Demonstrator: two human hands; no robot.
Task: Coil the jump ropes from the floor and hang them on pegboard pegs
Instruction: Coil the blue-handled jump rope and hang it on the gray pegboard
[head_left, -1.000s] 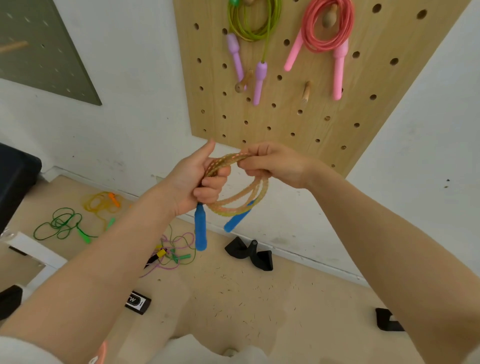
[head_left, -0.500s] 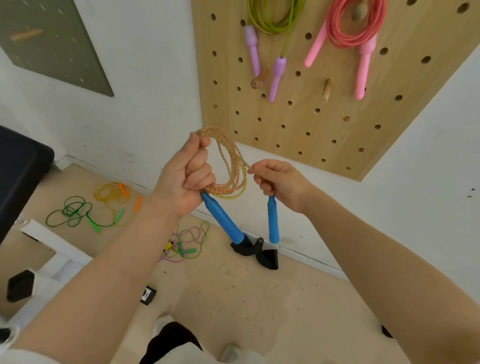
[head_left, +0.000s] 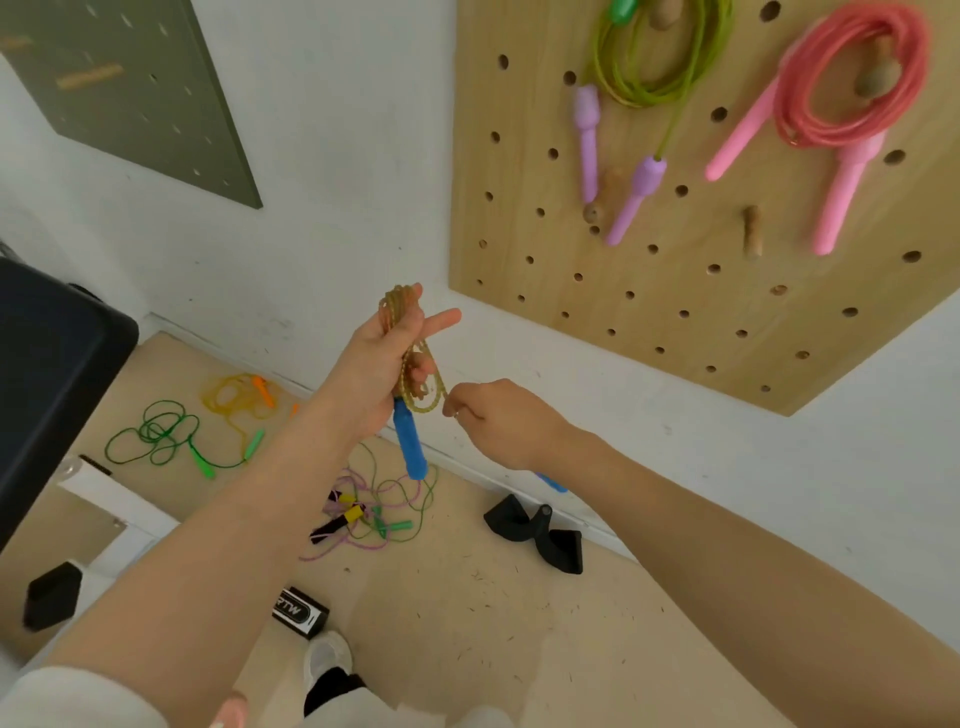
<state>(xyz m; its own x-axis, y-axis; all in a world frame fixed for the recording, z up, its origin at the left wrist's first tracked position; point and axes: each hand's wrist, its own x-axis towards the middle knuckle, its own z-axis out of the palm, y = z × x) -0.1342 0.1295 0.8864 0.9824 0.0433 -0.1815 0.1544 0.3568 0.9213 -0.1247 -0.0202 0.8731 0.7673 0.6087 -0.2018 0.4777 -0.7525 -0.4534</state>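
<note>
My left hand (head_left: 384, 358) grips a coiled tan beaded jump rope (head_left: 423, 387), index finger sticking out; one blue handle (head_left: 410, 441) hangs below the fist. My right hand (head_left: 493, 421) pinches the coil's lower loop; the second blue handle (head_left: 550, 483) peeks out beneath that hand. The wooden pegboard (head_left: 675, 291) on the wall carries a coiled green rope with purple handles (head_left: 644, 78) and a coiled pink rope (head_left: 841, 88). A bare wooden peg (head_left: 750, 234) sticks out between them. On the floor lie a green rope (head_left: 166, 436), an orange rope (head_left: 234, 395) and a tangled purple and green rope pile (head_left: 374, 514).
A black bin (head_left: 47, 374) stands at the left. Black straps (head_left: 540, 530) lie by the baseboard, a small black-and-white box (head_left: 298, 610) near my shoe (head_left: 327, 654). A grey pegboard (head_left: 130, 88) hangs on the wall at the upper left.
The coil has been gathered tighter into my left fist and raised. My right hand has let go of the second blue handle and now pinches the loop; the view shifted right.
</note>
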